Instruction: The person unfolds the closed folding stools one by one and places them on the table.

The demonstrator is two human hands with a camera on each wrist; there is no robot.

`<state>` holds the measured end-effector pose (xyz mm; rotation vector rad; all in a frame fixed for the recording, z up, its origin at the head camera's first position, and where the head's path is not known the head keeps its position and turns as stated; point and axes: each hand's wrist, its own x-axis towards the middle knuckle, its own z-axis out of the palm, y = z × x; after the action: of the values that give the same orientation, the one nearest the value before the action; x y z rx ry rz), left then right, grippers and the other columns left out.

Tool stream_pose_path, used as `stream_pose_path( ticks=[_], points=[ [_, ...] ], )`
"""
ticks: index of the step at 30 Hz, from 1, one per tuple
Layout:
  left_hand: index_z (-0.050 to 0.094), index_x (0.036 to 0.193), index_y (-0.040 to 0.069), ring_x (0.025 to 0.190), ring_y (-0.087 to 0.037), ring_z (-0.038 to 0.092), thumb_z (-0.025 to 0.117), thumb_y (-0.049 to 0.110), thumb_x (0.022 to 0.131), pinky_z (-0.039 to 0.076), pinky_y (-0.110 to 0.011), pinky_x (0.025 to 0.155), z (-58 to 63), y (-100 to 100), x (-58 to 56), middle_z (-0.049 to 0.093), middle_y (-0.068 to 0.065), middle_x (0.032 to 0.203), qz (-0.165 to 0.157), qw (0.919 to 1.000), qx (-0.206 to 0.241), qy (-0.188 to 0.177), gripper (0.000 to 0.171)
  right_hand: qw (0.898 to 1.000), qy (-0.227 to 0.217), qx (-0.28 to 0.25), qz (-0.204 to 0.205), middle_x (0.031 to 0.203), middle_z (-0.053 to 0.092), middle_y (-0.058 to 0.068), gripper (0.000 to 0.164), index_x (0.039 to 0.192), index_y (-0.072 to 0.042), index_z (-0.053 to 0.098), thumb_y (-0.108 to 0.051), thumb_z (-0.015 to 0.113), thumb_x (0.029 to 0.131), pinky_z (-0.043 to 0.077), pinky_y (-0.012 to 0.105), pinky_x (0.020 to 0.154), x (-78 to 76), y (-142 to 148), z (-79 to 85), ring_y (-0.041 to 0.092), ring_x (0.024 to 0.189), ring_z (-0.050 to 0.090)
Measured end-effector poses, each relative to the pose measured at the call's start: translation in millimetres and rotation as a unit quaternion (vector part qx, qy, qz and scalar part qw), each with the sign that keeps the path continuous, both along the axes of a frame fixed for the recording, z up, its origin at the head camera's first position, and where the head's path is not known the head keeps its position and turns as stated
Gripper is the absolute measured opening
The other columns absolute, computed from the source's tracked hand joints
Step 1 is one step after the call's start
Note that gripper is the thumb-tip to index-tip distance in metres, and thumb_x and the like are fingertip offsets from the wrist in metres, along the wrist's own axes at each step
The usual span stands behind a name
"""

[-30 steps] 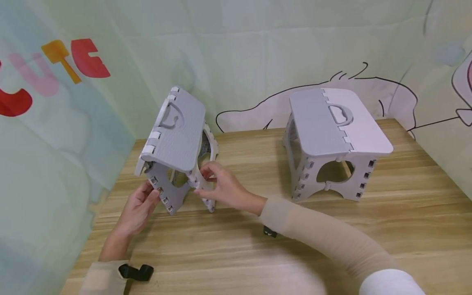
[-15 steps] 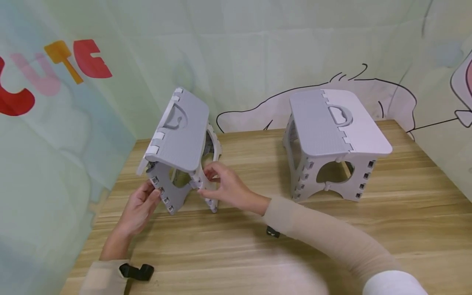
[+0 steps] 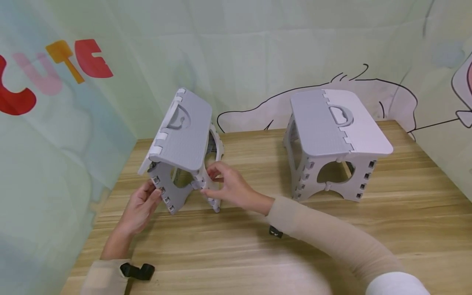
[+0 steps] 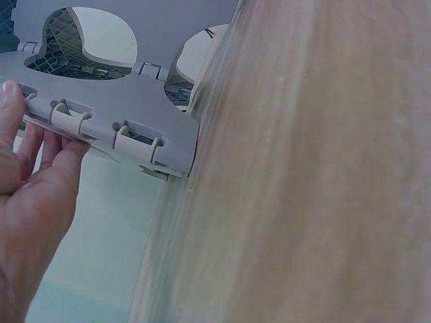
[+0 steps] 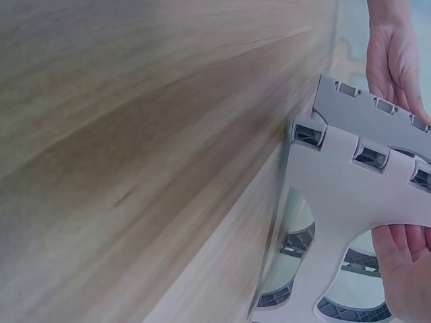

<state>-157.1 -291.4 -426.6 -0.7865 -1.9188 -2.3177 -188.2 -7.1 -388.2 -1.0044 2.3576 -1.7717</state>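
Observation:
A grey and white folding step stool [image 3: 184, 131] stands half folded at the left of the table, its top bent along the hinge and its legs partly spread. My left hand [image 3: 139, 208] grips the hinged edge of its left leg panel, thumb in front and fingers behind, as the left wrist view shows too. At the right front leg, my right hand [image 3: 230, 186] pinches the panel between thumb and fingers. In the right wrist view that hand [image 5: 409, 276] is partly hidden by the leg panel [image 5: 337, 182].
A second folding stool [image 3: 337, 123] stands fully unfolded at the right, its top flat. Both stand on a wood-grain table [image 3: 221, 254]. Printed cloth [image 3: 236, 57] hangs behind and to the left of the table.
The right side of the left stool has swung slightly to the right with my right hand, and its legs stand a little wider. My left hand has stayed nearly in place.

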Motion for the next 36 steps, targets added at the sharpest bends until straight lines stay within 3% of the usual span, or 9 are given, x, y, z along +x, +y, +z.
stream_pose_path(
  ticks=[7, 19, 27, 36],
  points=[
    [0.055, 0.132, 0.008, 0.111, -0.01, 0.058, 0.036, -0.007, 0.105, 0.05, -0.021, 0.095, 1.5, 1.7, 0.7, 0.061, -0.002, 0.121, 0.0, 1.0, 0.007, 0.001, 0.037, 1.0, 0.001, -0.002, 0.002, 0.109, 0.062, 0.012, 0.043, 0.115, 0.004, 0.057, -0.001, 0.082, 0.08, 0.055, 0.03, 0.092, 0.0, 2.4, -0.7, 0.021, 0.102, 0.06],
    [0.054, 0.133, 0.011, 0.112, -0.008, 0.057, 0.035, -0.006, 0.105, 0.049, -0.02, 0.097, 2.7, 1.9, 1.2, 0.06, 0.0, 0.121, 0.005, 0.9998, -0.019, 0.0, 0.037, 1.0, 0.011, -0.009, 0.006, 0.108, 0.063, 0.013, 0.043, 0.115, 0.003, 0.056, 0.0, 0.082, 0.08, 0.056, 0.036, 0.092, -1.4, 7.2, -6.0, 0.022, 0.101, 0.061],
    [0.054, 0.135, 0.01, 0.116, -0.009, 0.056, 0.033, -0.008, 0.105, 0.048, -0.021, 0.098, 0.8, 0.6, -0.4, 0.06, -0.001, 0.125, -0.003, 0.9999, -0.014, 0.004, 0.04, 1.0, 0.01, -0.013, 0.004, 0.105, 0.064, 0.011, 0.041, 0.112, 0.003, 0.058, -0.001, 0.083, 0.079, 0.056, 0.036, 0.091, -2.0, 8.2, -6.5, 0.02, 0.099, 0.061],
    [0.054, 0.134, 0.013, 0.119, -0.007, 0.055, 0.037, -0.004, 0.106, 0.046, -0.02, 0.101, 6.1, 0.0, 3.8, 0.059, 0.002, 0.127, 0.007, 0.9989, -0.045, -0.005, 0.037, 1.0, 0.017, 0.005, 0.01, 0.108, 0.063, 0.011, 0.041, 0.114, 0.003, 0.057, -0.004, 0.081, 0.082, 0.056, 0.032, 0.091, 0.1, 9.1, -3.6, 0.02, 0.101, 0.06]
  ],
)
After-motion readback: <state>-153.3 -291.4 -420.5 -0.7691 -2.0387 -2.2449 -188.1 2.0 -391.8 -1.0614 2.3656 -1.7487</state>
